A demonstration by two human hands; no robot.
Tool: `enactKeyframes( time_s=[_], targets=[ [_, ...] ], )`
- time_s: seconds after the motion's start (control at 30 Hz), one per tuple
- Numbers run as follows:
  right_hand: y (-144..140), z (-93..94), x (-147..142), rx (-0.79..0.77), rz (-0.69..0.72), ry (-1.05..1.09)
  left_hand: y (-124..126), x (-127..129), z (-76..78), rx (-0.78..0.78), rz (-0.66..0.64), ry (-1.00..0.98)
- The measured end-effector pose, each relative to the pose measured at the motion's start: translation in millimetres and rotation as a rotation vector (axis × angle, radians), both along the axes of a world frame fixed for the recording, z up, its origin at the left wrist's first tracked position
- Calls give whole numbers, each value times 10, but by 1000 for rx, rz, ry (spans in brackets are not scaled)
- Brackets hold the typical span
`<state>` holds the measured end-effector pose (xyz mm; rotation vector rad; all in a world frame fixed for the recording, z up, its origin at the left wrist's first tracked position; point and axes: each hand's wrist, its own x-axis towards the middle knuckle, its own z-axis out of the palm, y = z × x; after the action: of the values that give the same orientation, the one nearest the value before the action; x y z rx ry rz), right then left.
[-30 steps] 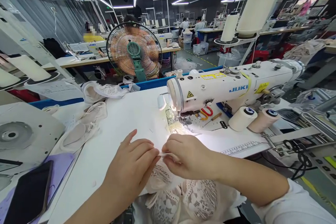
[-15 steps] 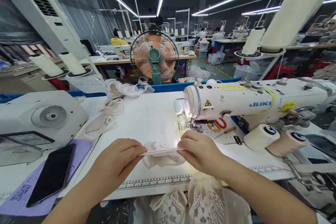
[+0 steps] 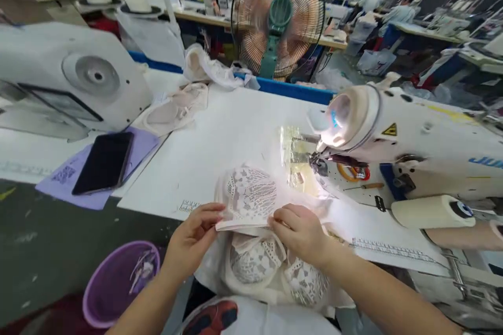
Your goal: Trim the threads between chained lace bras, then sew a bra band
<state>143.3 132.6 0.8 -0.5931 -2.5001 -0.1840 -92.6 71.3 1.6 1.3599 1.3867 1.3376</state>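
A pale lace bra [image 3: 251, 191] lies at the table's front edge with one lace cup facing up. Its folded white lower band runs between my two hands. My left hand [image 3: 198, 235] pinches the band's left end between thumb and fingers. Further along, my right hand [image 3: 298, 230] is closed on the same band, its fingertips pressed to the fabric. Part of the bra's sheer fabric stretches right towards the sewing machine's needle area [image 3: 319, 165]. Below the table edge, another piece of cream lace bra work [image 3: 257, 261] rests over my lap.
The sewing machine [image 3: 396, 131] stands at the right, thread cones [image 3: 430, 213] beside it. At the left are a phone [image 3: 104, 162] on purple paper, another machine [image 3: 66, 73] and more bra pieces [image 3: 173, 110]. A purple basin [image 3: 118, 282] sits on the floor; a fan [image 3: 277, 15] stands behind.
My view has tilted down and shifted left. The band is closer to the table's front edge, and the lace cup now lies spread above it. Both hands still grip the band.
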Motion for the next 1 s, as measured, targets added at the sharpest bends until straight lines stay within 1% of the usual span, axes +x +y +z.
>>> enactKeyframes(
  time_s=[0.07,0.13,0.17,0.23,0.3,0.37,0.47,0.53,0.6,0.67,0.8,1.0],
  targets=[
    [-42,-110,39,-61,-2,-5,-118,37,-90,-118,89,-138],
    [-69,-182,67,-101,-1,1,-182,37,-93,-255,108,-205],
    [-78,-204,74,-118,2,0,-200,30,-79,-331,89,-211],
    [-93,-224,74,-145,1,13,-221,19,-58,-479,7,-200],
    [-101,-221,59,-162,-7,31,-231,30,-79,-548,-79,-168],
    [-101,-209,42,-177,-16,41,-241,67,-148,-560,-116,-185],
    [-94,-197,30,-197,-11,37,-264,140,-264,-516,-66,-285],
    [-92,-193,32,-210,-12,41,-286,178,-291,-473,-39,-338],
    [-94,-187,37,-228,-21,43,-306,195,-266,-415,-16,-332],
    [-98,-178,37,-244,-28,42,-323,195,-210,-383,-16,-273],
    [-105,-162,28,-256,-30,43,-335,179,-127,-374,-52,-161],
    [-107,-170,29,-253,-36,54,-330,191,-116,-342,-38,-189]
  ],
)
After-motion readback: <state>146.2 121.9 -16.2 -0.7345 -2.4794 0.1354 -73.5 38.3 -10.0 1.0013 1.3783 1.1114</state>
